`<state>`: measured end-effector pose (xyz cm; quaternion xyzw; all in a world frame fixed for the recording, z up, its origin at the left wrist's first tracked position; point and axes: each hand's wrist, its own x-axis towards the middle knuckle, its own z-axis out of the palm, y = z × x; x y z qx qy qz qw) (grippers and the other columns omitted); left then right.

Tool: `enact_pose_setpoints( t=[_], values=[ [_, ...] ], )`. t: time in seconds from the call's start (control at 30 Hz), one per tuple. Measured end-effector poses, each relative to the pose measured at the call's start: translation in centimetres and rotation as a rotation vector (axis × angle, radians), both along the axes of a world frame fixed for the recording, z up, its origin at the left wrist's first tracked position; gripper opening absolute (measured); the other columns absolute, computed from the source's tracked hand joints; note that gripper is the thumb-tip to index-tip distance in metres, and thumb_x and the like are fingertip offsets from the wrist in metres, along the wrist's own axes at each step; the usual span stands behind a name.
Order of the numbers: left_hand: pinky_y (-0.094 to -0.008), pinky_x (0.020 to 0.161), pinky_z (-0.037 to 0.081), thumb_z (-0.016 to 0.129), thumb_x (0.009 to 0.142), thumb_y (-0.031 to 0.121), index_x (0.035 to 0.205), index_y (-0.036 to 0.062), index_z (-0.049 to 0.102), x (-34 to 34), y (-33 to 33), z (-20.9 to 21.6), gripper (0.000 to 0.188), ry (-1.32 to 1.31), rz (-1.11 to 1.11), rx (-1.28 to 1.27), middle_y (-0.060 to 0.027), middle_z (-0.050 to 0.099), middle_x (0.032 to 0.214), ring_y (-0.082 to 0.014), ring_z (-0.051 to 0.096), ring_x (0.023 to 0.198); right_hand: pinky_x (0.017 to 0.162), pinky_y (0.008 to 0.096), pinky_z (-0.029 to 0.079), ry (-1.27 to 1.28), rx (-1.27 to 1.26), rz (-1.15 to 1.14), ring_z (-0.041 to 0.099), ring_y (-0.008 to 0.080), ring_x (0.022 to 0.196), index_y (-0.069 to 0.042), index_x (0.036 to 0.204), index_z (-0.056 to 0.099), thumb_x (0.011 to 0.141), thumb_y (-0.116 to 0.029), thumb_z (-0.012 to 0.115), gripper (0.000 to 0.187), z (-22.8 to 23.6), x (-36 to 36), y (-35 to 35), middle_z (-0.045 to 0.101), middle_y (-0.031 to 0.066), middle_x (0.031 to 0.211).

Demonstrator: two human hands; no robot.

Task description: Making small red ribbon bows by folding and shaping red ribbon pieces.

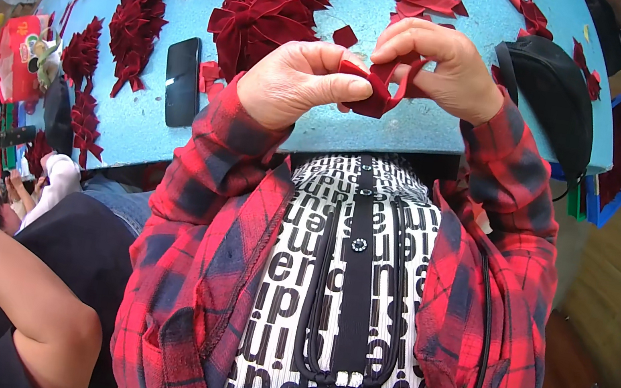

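A dark red velvet ribbon, folded into a loop, is held between my two hands above the table's near edge. My left hand pinches its left part between thumb and fingers. On the other side, my right hand grips the upper right of the loop, its fingers bent over and partly hiding the ribbon. Just beyond my left hand lies a big pile of dark red velvet bows. A small loose ribbon piece rests on the table between that pile and my hands.
The light blue table bears more heaps of velvet bows and brighter red ribbon strips. A black phone lies left of my forearm; a black bag sits at the right. Another person's arm is at the left.
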<state>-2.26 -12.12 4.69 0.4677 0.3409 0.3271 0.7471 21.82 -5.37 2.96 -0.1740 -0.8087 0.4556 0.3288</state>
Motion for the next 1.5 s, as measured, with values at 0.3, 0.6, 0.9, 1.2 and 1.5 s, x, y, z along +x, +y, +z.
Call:
enact_pose_setpoints(
  t=[0.3, 0.6, 0.9, 1.2, 1.5],
  values=[
    [-0.027, 0.082, 0.052, 0.071, 0.093, 0.008, 0.106, -0.0011, 0.068, 0.0, -0.3, 0.0, 0.016, 0.131, -0.099, 0.024, -0.0041, 0.067, 0.101, -0.011, 0.062, 0.09, 0.076, 0.0203, 0.052, -0.121, -0.454, 0.211, 0.062, 0.0051, 0.087, 0.0, 0.115, 0.069, 0.095, -0.009, 0.068, 0.022, -0.1, 1.5, 0.3, 0.07, 0.0017, 0.1],
    [-0.0264, 0.082, 0.051, 0.071, 0.092, 0.007, 0.103, -0.0012, 0.068, 0.3, -0.2, -0.5, 0.014, 0.201, -0.173, 0.064, -0.0037, 0.066, 0.099, -0.011, 0.062, 0.091, 0.087, 0.027, 0.051, -0.296, -0.53, 0.26, 0.061, 0.0123, 0.095, 0.002, 0.108, 0.067, 0.093, -0.003, 0.066, 0.015, 1.0, 1.9, 0.5, 0.065, 0.0043, 0.1],
    [-0.0261, 0.083, 0.05, 0.072, 0.091, 0.006, 0.101, -0.0011, 0.068, 0.1, -0.1, -1.0, 0.013, 0.192, -0.245, 0.066, -0.0041, 0.066, 0.098, -0.011, 0.061, 0.091, 0.085, 0.0253, 0.052, -0.4, -0.524, 0.242, 0.063, 0.0117, 0.095, 0.002, 0.107, 0.069, 0.092, 0.0, 0.064, 0.015, 2.0, 2.1, 0.2, 0.066, 0.0047, 0.101],
    [-0.0257, 0.082, 0.051, 0.072, 0.09, 0.005, 0.101, -0.0015, 0.068, 0.2, -0.1, -1.2, 0.014, 0.209, -0.254, 0.05, -0.0038, 0.066, 0.097, -0.0107, 0.062, 0.089, 0.075, 0.0238, 0.054, -0.371, -0.501, 0.226, 0.066, 0.0113, 0.083, 0.002, 0.107, 0.069, 0.09, -0.001, 0.068, 0.017, 1.8, 1.7, -0.6, 0.068, 0.0042, 0.095],
    [-0.0246, 0.082, 0.052, 0.072, 0.09, 0.003, 0.103, -0.0021, 0.068, 0.9, -0.4, -1.5, 0.015, 0.211, -0.217, 0.096, -0.0032, 0.067, 0.095, -0.0104, 0.063, 0.089, 0.062, 0.0267, 0.051, -0.444, -0.316, 0.143, 0.064, 0.0101, 0.067, 0.0, 0.09, 0.074, 0.084, -0.017, 0.074, 0.018, 1.4, 0.5, -1.0, 0.07, 0.0058, 0.074]
  ],
)
